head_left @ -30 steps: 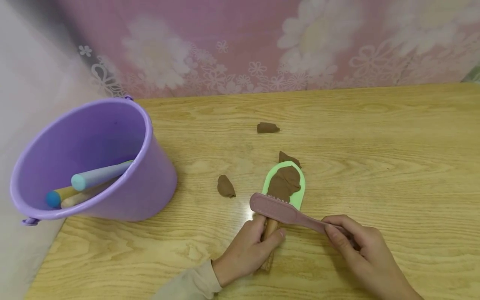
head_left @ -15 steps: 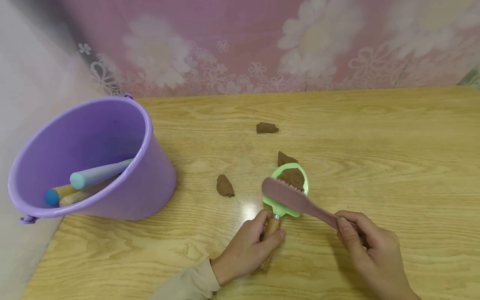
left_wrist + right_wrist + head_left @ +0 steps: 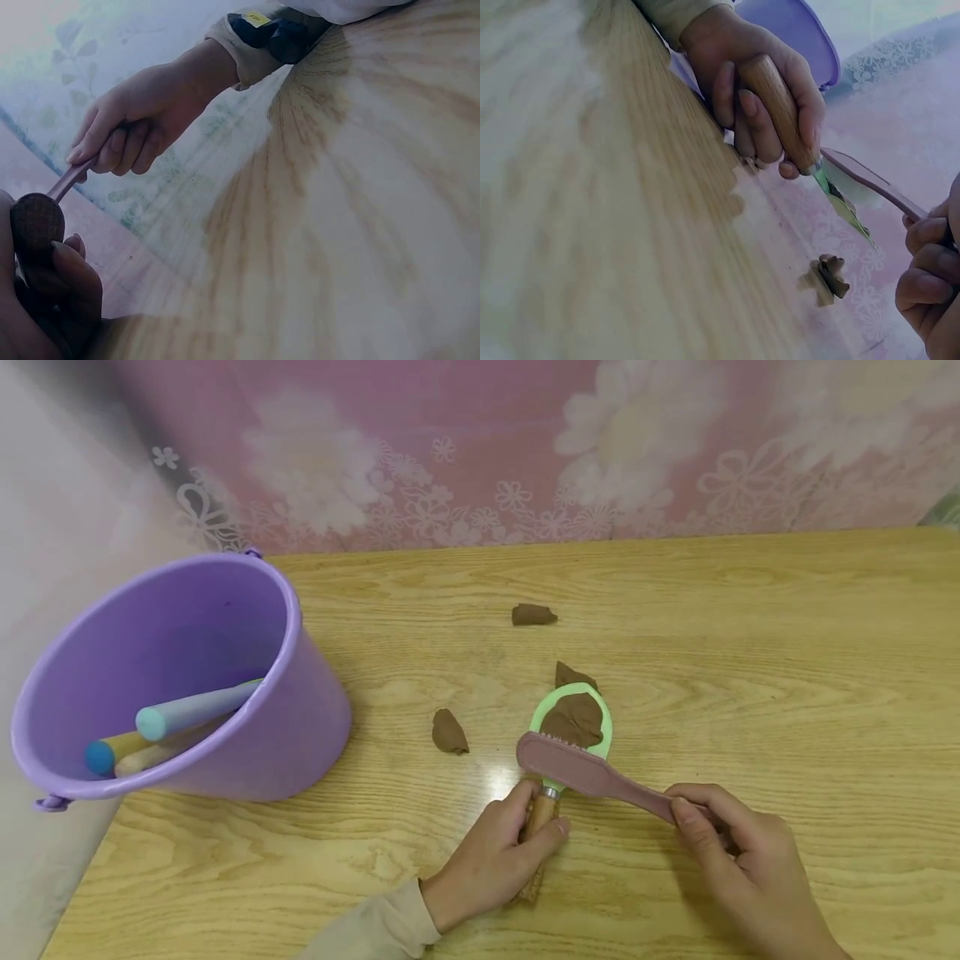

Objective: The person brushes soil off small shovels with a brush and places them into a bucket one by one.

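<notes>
My left hand [image 3: 491, 852] grips the wooden handle [image 3: 542, 827] of a small hand shovel with a light green blade [image 3: 597, 749]. A lump of brown clay [image 3: 573, 718] lies on that blade. Between thumb and fingers, my right hand [image 3: 750, 860] holds a mauve brush [image 3: 570, 766] by its handle. The brush head crosses the lower part of the blade, its pale bristles right at the near edge of the clay. In the right wrist view the blade [image 3: 847, 210] slopes away from the left hand [image 3: 761, 90], and the brush [image 3: 874, 180] runs alongside.
Loose brown clay pieces lie on the wood-grain table [image 3: 787, 693]: one at the back [image 3: 534, 614], one to the left [image 3: 449, 732], one just beyond the blade tip [image 3: 574, 676]. At left a purple bucket [image 3: 315, 718] holds several coloured sticks [image 3: 195, 708]. A flowered pink sheet [image 3: 480, 460] stands behind.
The brush first moved up and right over the clay, then back down-left towards the shovel's handle. The blade tipped a little meanwhile. Both hands keep their grips.
</notes>
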`<state>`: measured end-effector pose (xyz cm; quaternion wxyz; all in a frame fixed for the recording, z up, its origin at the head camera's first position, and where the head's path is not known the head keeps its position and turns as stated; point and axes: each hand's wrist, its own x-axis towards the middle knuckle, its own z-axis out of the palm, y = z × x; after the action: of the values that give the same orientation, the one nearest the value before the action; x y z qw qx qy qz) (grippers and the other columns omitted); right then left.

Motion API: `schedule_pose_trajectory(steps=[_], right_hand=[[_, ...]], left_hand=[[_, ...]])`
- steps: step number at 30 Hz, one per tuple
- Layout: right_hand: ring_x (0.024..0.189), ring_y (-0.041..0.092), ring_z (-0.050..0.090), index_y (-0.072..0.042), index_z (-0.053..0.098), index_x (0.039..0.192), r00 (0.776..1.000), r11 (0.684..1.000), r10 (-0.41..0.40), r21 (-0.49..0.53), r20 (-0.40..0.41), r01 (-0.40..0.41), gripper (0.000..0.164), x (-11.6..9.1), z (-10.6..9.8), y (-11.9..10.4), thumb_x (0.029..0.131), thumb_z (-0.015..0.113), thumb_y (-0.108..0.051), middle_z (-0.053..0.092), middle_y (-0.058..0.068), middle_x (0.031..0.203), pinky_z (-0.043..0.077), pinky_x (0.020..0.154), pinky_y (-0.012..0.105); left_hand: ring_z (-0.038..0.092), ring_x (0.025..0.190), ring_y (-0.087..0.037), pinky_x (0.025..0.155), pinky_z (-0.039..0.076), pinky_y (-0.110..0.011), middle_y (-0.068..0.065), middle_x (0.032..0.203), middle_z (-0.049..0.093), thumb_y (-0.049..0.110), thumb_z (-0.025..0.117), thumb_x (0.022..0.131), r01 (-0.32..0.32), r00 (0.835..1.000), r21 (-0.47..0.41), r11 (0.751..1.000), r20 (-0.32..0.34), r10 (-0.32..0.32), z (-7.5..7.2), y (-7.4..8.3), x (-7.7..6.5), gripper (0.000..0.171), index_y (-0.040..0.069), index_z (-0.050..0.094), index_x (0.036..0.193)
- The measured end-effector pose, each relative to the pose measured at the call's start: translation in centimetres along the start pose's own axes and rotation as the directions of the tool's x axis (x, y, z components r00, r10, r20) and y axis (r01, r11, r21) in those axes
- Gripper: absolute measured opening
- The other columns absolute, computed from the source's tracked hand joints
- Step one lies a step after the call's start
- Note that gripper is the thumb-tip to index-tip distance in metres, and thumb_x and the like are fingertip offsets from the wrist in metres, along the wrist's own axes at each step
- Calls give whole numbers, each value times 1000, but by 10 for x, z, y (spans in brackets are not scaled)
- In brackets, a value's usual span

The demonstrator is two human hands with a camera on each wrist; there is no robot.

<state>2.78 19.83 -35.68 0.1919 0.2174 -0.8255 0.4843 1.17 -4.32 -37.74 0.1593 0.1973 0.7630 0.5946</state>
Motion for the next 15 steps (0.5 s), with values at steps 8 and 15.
schedule_pose_trajectory(steps=[8,15], right_hand=[[47,1,36,3,65,95,996,995,-35,89,-79,42,19,1,-2,1,90,51,16,47,-6,65,27,36,15],[45,1,34,3,65,95,997,990,-55,127,-48,61,24,1,-1,1,87,50,21,46,-5,65,25,35,15]], left_hand=[[35,47,2,43,31,-14,8,58,40,24,51,97,17,1000,16,1000,-8,-16,-1,2,0,20,5,51,103],[34,42,4,40,31,-14,8,55,39,23,51,97,7,1000,-3,1000,-3,-7,-1,1,-1,20,3,50,100]])
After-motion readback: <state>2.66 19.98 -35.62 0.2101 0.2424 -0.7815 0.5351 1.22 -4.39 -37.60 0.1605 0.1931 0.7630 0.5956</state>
